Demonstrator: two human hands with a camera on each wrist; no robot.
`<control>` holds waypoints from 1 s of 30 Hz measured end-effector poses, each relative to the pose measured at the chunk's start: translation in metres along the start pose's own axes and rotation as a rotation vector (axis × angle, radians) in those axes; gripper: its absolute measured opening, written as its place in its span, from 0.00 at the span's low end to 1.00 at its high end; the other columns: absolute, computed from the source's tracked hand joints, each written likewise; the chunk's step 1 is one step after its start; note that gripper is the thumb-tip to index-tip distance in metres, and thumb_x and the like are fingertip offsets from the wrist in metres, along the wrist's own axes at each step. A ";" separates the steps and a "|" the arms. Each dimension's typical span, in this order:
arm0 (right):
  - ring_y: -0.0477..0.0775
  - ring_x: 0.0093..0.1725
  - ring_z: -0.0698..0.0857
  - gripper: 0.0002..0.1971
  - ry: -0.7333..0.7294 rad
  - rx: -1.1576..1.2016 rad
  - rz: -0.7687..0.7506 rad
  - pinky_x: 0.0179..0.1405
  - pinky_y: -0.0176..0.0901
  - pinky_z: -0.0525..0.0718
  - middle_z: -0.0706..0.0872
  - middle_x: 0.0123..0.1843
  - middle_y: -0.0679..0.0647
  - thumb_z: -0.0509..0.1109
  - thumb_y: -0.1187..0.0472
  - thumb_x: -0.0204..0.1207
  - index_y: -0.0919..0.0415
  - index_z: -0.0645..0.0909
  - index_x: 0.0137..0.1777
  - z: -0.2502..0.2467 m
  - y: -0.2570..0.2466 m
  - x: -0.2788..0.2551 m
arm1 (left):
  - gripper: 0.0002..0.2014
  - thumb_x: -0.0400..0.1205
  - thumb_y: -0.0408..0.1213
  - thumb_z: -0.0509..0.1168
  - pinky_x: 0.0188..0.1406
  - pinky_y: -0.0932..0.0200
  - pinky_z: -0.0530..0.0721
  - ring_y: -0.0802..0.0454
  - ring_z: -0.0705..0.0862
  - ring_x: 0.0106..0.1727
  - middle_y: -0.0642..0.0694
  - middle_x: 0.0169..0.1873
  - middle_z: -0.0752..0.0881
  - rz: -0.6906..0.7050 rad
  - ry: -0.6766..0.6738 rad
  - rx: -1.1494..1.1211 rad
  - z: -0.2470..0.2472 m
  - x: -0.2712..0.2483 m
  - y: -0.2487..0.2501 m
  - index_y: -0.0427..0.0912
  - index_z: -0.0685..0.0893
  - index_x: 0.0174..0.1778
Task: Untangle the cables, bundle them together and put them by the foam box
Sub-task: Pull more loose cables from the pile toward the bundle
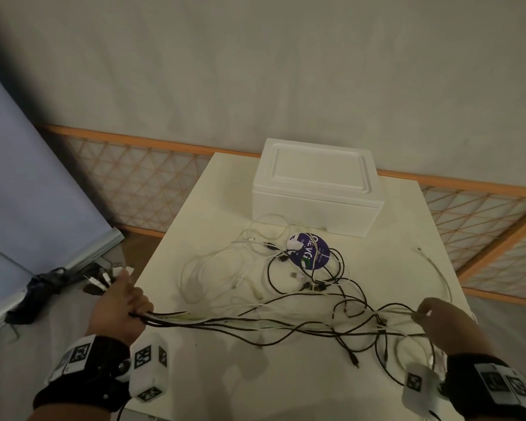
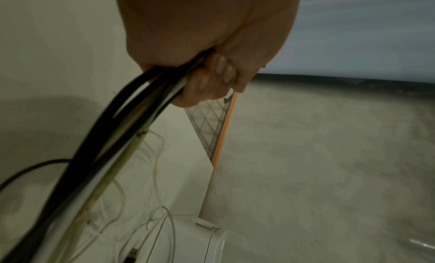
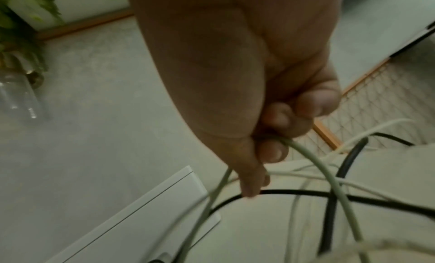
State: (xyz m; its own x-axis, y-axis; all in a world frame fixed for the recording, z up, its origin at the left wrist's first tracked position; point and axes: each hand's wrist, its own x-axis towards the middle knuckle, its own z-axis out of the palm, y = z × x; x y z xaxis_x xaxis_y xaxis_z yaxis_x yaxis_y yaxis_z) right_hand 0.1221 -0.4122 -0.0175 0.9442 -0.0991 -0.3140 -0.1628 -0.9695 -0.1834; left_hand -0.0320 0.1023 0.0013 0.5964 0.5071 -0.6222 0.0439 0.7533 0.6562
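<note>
Left hand (image 1: pixel 120 305) fisted round a bunch of cables (image 1: pixel 225 322), plug ends sticking out past it. Right hand (image 1: pixel 447 322) pinches one white cable (image 3: pixel 313 161). Tangle sprawls on desk (image 1: pixel 301 384) between hands; foam box (image 1: pixel 316 186) beyond.

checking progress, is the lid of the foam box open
No, the lid sits flat and closed on the foam box at the far side of the table.
</note>
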 end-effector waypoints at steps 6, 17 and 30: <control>0.61 0.34 0.83 0.09 -0.073 0.201 0.173 0.38 0.49 0.84 0.84 0.36 0.62 0.67 0.65 0.77 0.73 0.80 0.49 -0.003 0.026 0.000 | 0.23 0.88 0.46 0.52 0.12 0.69 0.58 0.57 0.57 0.11 0.52 0.12 0.59 0.018 0.005 -0.018 -0.020 -0.001 0.008 0.48 0.56 0.26; 0.51 0.57 0.81 0.27 -0.136 0.113 -0.286 0.56 0.46 0.78 0.83 0.59 0.47 0.65 0.29 0.66 0.42 0.74 0.61 0.031 -0.077 -0.011 | 0.26 0.86 0.49 0.58 0.11 0.68 0.57 0.56 0.57 0.11 0.53 0.13 0.59 -0.036 0.014 -0.001 -0.010 -0.001 -0.005 0.48 0.57 0.24; 0.58 0.42 0.81 0.05 0.002 0.114 -0.129 0.44 0.49 0.80 0.82 0.39 0.53 0.63 0.55 0.79 0.52 0.73 0.42 0.049 -0.018 0.006 | 0.25 0.86 0.48 0.59 0.11 0.66 0.57 0.57 0.57 0.12 0.53 0.13 0.59 -0.009 0.051 -0.037 -0.024 -0.008 -0.006 0.49 0.58 0.24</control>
State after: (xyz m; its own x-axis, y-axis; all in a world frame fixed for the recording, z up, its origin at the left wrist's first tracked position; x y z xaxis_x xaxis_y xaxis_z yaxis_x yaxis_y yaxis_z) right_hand 0.1168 -0.3840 -0.0618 0.9599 0.0236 -0.2794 -0.0717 -0.9426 -0.3261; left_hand -0.0562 0.1040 -0.0076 0.5546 0.5203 -0.6494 0.0184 0.7726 0.6346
